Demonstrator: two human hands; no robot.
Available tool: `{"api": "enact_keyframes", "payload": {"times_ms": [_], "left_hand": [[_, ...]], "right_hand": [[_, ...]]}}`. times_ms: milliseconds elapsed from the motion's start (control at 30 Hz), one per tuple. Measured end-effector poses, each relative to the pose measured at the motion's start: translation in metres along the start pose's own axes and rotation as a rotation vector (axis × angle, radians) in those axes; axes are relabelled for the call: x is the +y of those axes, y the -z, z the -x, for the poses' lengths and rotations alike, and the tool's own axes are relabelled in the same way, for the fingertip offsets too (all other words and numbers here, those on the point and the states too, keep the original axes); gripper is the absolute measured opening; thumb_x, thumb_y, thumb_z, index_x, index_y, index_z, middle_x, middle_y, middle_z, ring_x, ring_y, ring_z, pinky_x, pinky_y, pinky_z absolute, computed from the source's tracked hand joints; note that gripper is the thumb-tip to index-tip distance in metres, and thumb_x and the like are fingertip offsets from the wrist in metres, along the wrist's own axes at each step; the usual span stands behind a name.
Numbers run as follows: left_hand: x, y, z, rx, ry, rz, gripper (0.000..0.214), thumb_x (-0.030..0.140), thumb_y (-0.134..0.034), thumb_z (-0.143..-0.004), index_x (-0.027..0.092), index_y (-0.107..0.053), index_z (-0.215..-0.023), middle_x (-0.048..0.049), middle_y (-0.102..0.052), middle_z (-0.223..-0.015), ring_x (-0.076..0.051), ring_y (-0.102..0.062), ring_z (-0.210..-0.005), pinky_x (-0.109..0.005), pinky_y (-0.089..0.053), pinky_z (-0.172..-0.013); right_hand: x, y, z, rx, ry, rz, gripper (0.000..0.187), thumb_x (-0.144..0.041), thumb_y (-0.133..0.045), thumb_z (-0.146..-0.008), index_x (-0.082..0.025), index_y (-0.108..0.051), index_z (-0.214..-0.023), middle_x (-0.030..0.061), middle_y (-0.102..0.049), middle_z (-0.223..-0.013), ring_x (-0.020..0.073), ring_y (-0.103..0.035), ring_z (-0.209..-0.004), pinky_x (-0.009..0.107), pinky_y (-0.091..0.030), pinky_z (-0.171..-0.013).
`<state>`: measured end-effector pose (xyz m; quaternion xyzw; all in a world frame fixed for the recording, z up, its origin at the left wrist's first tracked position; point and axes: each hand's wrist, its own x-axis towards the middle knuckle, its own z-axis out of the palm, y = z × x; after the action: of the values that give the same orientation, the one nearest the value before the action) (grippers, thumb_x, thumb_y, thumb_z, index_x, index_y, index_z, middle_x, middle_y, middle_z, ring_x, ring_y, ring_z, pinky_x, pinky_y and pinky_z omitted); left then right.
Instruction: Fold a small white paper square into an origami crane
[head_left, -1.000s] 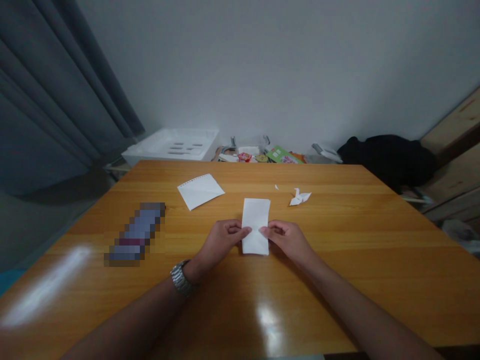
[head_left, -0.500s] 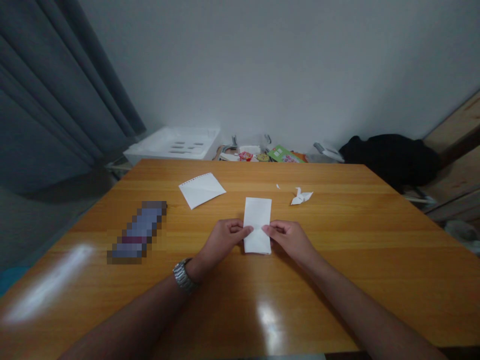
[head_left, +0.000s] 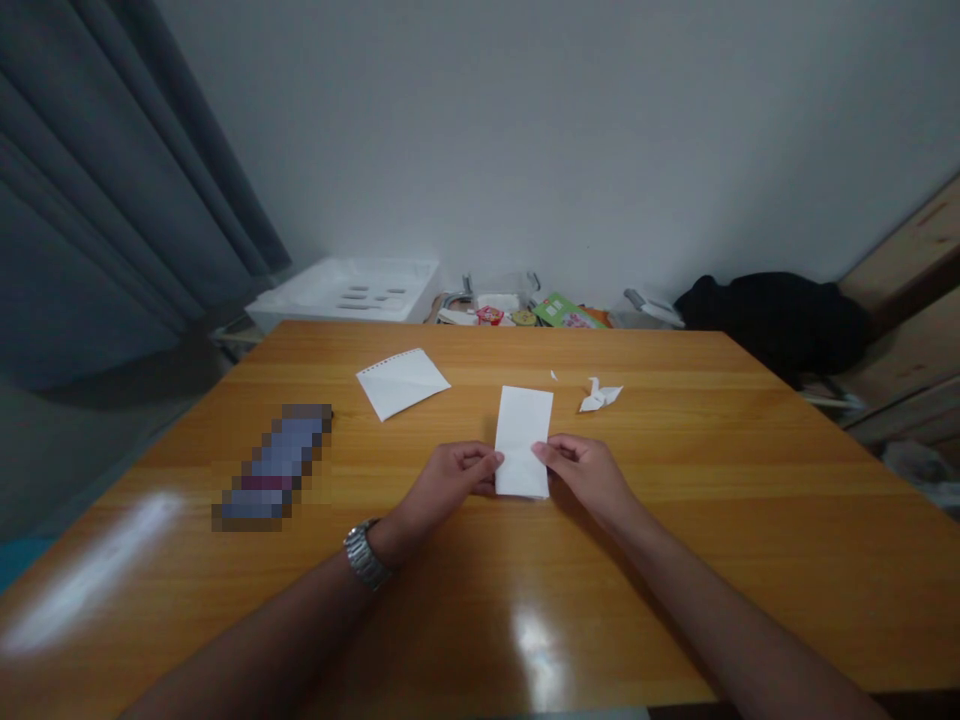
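Observation:
A white folded sheet of paper (head_left: 524,430), upright and rectangular with a faint crease across it, is held between my two hands over the table. My left hand (head_left: 457,478) pinches its left edge, thumb on the front and fingers behind. On the right edge, my right hand (head_left: 585,468) grips it the same way, thumb on the face. Beyond my right hand lies a white origami bird (head_left: 600,396), with a tiny paper scrap (head_left: 553,375) to its left. A perforated sheet of white paper (head_left: 403,384) rests farther back on the left.
The wooden table (head_left: 675,590) spreads under my arms. A pixelated, phone-like object (head_left: 276,468) lies at the left. Past the far edge are a white plastic tray (head_left: 345,285), a green booklet (head_left: 570,312), small packets and a black bundle (head_left: 776,320).
The folded paper has shifted slightly right and away from me, and it now tilts a little. My right hand has moved a bit with it; my left hand has barely moved.

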<state>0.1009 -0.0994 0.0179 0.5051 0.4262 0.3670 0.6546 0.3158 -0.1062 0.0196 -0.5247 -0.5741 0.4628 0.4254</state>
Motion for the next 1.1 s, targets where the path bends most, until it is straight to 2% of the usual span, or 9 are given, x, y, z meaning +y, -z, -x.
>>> {"api": "enact_keyframes", "payload": {"times_ms": [200,433,567,667,867,1033,1100], "left_hand": [[0.0,0.002,-0.001,0.03,-0.005,-0.094,0.038,0.051,-0.075,-0.079,0.014,-0.07,-0.08,-0.0058,-0.075,-0.082,-0.018,-0.069,-0.074,-0.029,-0.057,-0.073],[0.0,0.001,-0.001,0.054,-0.098,-0.195,0.037,0.05,-0.069,-0.084,0.014,-0.07,-0.082,-0.0049,-0.073,-0.076,-0.017,-0.068,-0.07,-0.027,-0.056,-0.068],[-0.004,0.002,-0.002,0.011,-0.08,-0.179,0.037,0.051,-0.07,-0.084,0.014,-0.071,-0.089,-0.0052,-0.075,-0.085,-0.017,-0.071,-0.075,-0.028,-0.058,-0.072],[-0.005,0.003,-0.001,-0.017,-0.046,-0.172,0.038,0.051,-0.072,-0.083,0.014,-0.071,-0.088,-0.0063,-0.076,-0.089,-0.018,-0.073,-0.077,-0.028,-0.059,-0.073],[0.004,0.0,0.002,-0.002,0.02,-0.157,0.039,0.052,-0.074,-0.08,0.013,-0.068,-0.083,-0.0065,-0.076,-0.077,-0.017,-0.073,-0.067,-0.026,-0.058,-0.067],[0.008,-0.004,0.004,0.049,-0.045,-0.211,0.035,0.048,-0.07,-0.084,0.013,-0.069,-0.087,-0.0067,-0.076,-0.078,-0.016,-0.072,-0.067,-0.025,-0.057,-0.065],[0.006,-0.004,0.004,0.031,-0.077,-0.239,0.035,0.048,-0.067,-0.087,0.013,-0.069,-0.088,-0.0066,-0.076,-0.079,-0.016,-0.071,-0.067,-0.025,-0.056,-0.065]], "right_hand": [[0.002,-0.001,0.0,-0.009,-0.005,-0.028,0.037,-0.051,-0.067,-0.085,-0.015,-0.071,-0.078,0.0024,-0.069,-0.069,0.0159,-0.06,-0.062,0.026,-0.043,-0.058],[0.004,-0.002,-0.001,0.029,-0.008,-0.044,0.037,-0.052,-0.068,-0.084,-0.015,-0.072,-0.081,0.0029,-0.07,-0.071,0.0165,-0.061,-0.063,0.026,-0.045,-0.059],[0.005,-0.001,-0.002,0.062,0.023,-0.029,0.036,-0.051,-0.068,-0.084,-0.015,-0.071,-0.077,0.0025,-0.069,-0.071,0.0168,-0.061,-0.064,0.026,-0.045,-0.06],[0.004,0.0,-0.002,0.065,0.025,-0.051,0.036,-0.05,-0.068,-0.085,-0.015,-0.072,-0.082,0.0034,-0.07,-0.075,0.0171,-0.062,-0.067,0.026,-0.046,-0.062],[0.002,0.0,-0.001,0.073,0.024,-0.065,0.036,-0.05,-0.069,-0.084,-0.014,-0.072,-0.082,0.004,-0.071,-0.077,0.0175,-0.063,-0.068,0.026,-0.046,-0.063],[0.001,0.0,-0.001,0.104,0.056,-0.07,0.035,-0.05,-0.07,-0.084,-0.015,-0.071,-0.079,0.0036,-0.072,-0.076,0.0175,-0.063,-0.069,0.026,-0.047,-0.064],[0.001,0.0,-0.001,0.121,0.062,-0.055,0.036,-0.05,-0.069,-0.084,-0.015,-0.07,-0.079,0.0034,-0.071,-0.075,0.0176,-0.063,-0.069,0.027,-0.047,-0.064]]}}
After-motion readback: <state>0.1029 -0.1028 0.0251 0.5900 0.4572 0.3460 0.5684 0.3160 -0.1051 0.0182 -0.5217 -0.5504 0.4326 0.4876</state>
